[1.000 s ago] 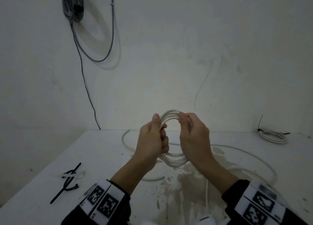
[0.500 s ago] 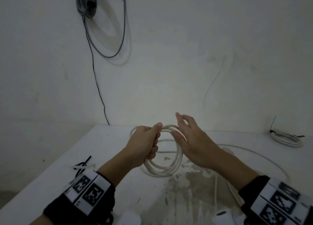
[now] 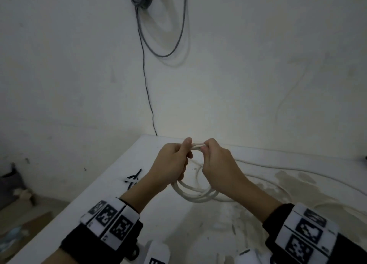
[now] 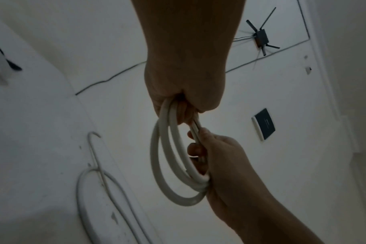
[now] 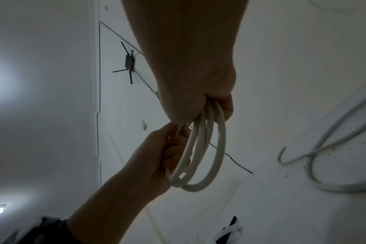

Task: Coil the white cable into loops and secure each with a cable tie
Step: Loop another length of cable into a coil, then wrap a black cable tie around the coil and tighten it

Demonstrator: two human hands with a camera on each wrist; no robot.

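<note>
**Fingers clamped on the coil, tie not yet on**

My fingers (image 3: 186, 146) on the left hand (image 3: 168, 164) curl tight round the white cable (image 3: 195, 194) coil; my right hand (image 3: 218, 164) grips its other side, both raised above the counter (image 3: 99, 204). Coiling seems in progress, since slack trails right. Next I'd need one hand free for the black cable ties (image 3: 133, 179) lying at left.

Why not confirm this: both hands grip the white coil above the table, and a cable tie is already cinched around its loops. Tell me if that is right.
One thing is wrong: no tie is on the white coil. The left wrist view shows bare loops, and the cable ties lie on the table in the head view. The left hand and right hand do grip the coil above the table.
</note>
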